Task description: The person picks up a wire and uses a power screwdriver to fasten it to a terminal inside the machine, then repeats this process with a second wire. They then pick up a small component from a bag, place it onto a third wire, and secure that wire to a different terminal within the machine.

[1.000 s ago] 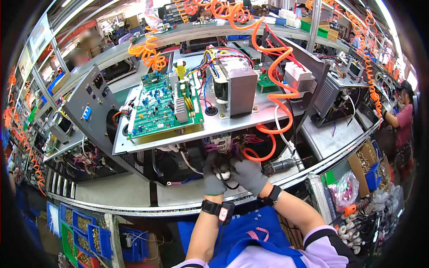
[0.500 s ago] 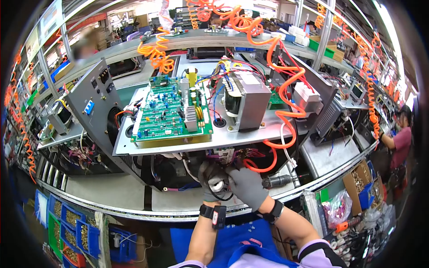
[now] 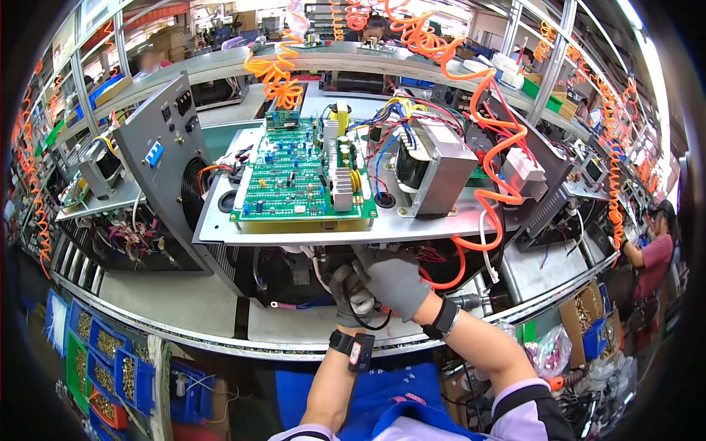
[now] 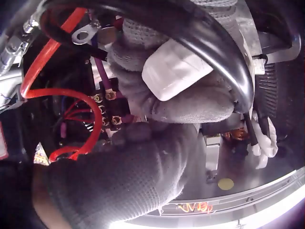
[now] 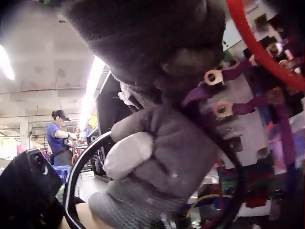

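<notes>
Both hands wear grey knit gloves and work close together under the front edge of an open metal chassis (image 3: 309, 237). My left hand (image 3: 344, 287) curls its fingers round a white plastic piece (image 4: 174, 69). A thick black cable (image 4: 228, 62) arcs in a loop past that hand. Over and beside it is my right hand (image 3: 401, 283), reaching in beneath the shelf; I cannot tell what its fingertips hold. Close to the right hand in the right wrist view are purple wires (image 5: 284, 138) with ring lugs (image 5: 213, 77). Red wires and terminal screws (image 4: 114, 120) show behind the gloves.
On the chassis shelf sit a green circuit board (image 3: 290, 187) and a transformer (image 3: 452, 176). A red-orange air hose (image 4: 51, 50) hangs down at the right. A dark cylindrical tool (image 3: 467, 301) lies beside the right wrist. Blue parts bins (image 3: 138, 378) stand low at the left.
My right hand has shifted over the left hand, and its fingers have gone deeper under the shelf. The left hand still grips the white piece. The head view has swung, moving the chassis rightward.
</notes>
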`<action>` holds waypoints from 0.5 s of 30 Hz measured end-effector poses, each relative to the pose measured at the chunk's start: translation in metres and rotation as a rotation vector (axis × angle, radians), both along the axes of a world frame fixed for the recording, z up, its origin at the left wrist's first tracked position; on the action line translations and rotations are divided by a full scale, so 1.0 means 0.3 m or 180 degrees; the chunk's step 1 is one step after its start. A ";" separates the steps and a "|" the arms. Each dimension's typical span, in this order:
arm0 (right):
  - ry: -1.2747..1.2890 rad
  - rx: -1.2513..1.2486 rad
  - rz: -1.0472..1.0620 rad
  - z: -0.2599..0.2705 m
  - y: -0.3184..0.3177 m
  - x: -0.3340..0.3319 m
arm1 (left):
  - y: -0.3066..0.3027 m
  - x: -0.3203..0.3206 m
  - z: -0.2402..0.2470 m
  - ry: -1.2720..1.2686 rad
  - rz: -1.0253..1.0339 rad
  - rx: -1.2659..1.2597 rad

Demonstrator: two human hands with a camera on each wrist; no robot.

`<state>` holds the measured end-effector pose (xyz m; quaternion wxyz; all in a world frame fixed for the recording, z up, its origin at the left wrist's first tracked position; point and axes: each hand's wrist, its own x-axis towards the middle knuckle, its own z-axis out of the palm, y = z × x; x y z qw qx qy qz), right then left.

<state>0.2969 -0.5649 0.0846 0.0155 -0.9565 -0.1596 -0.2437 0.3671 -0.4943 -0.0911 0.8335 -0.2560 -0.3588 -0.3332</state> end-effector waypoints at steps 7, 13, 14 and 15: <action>0.0294 0.0141 0.0159 -0.018 -0.025 0.015 | 0.076 -0.115 0.170 0.0881 -0.0305 0.0410; 0.0143 -0.0007 0.0031 0.036 -0.005 0.016 | 0.070 -0.074 0.178 0.0447 -0.0523 0.0307; 0.0095 0.0040 0.0058 0.030 -0.008 0.017 | 0.070 -0.077 0.178 0.0327 -0.0698 0.0200; 0.0153 0.0043 0.0143 0.027 -0.015 0.017 | 0.073 -0.096 0.169 0.0797 -0.0374 0.0697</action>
